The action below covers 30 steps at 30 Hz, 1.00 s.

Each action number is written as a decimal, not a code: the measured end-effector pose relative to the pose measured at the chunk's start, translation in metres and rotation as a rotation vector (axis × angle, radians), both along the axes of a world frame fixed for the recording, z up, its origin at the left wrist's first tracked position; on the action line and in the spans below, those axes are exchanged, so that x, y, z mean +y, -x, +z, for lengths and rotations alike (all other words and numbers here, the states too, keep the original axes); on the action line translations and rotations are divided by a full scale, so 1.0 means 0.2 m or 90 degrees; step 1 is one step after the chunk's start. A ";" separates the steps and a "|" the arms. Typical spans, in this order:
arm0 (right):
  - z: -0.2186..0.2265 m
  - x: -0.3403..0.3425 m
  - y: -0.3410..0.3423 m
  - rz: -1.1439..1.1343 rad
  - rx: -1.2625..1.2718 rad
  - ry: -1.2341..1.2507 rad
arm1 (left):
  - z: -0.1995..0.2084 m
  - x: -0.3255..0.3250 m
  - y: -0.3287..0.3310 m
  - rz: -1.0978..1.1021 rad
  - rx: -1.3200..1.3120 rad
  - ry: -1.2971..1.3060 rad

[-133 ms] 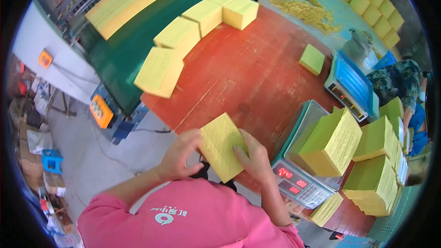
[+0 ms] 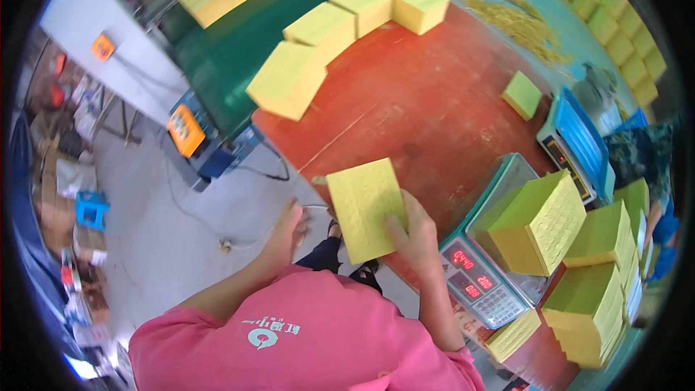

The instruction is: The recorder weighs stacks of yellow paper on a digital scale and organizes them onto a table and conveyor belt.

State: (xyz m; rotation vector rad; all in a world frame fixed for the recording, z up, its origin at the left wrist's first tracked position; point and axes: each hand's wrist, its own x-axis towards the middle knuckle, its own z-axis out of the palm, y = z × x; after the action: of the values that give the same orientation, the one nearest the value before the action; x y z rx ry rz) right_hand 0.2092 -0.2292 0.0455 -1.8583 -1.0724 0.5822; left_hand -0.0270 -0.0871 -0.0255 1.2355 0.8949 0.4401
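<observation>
Above the edge of the red-brown worktop [image 2: 405, 108], your right hand [image 2: 416, 235] grips the flat yellow embossed paper stack [image 2: 365, 206], fingers [image 2: 397, 230] pressed on its face. Your left hand [image 2: 288, 228] hangs just beside it, fingers released, holding nothing.

top: pink short-sleeved shirt [image 2: 304, 340], plain knit | marking: small white round logo plus white lettering on the chest | arms: bare below the sleeves | left hand [image 2: 286, 228] / right hand [image 2: 416, 235]: no gloves, rings or watch | legs: dark trousers [image 2: 322, 253] | feet: dark open sandals
</observation>
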 end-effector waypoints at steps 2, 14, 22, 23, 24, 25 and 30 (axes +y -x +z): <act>-0.02 0.06 0.12 -0.032 0.030 -0.026 | -0.04 -0.01 0.01 0.061 -0.135 0.393; -0.16 -0.02 0.42 -0.148 -0.054 -0.023 | 0.13 -0.13 0.03 -0.037 -0.204 0.195; -0.14 -0.08 0.42 -0.180 0.136 -0.082 | 0.11 0.01 0.00 -0.104 -0.198 0.425; -0.14 -0.09 0.42 -0.182 0.257 -0.120 | 0.11 0.02 0.00 -0.101 -0.203 0.432; -0.16 -0.11 0.41 -0.185 0.251 -0.127 | 0.11 0.03 0.01 -0.099 -0.209 0.437; -0.22 -0.12 0.40 -0.223 0.241 -0.082 | 0.10 0.03 0.02 -0.105 -0.213 0.430; -0.21 -0.21 0.39 -0.225 0.285 -0.018 | 0.01 0.09 0.11 -0.142 -0.174 0.168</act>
State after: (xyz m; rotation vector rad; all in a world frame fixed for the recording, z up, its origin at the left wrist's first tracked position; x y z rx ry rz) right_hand 0.1316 -0.2715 0.0044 -1.7274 -0.4448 0.7203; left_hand -0.0481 -0.0691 -0.0243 0.9907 0.5546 0.2933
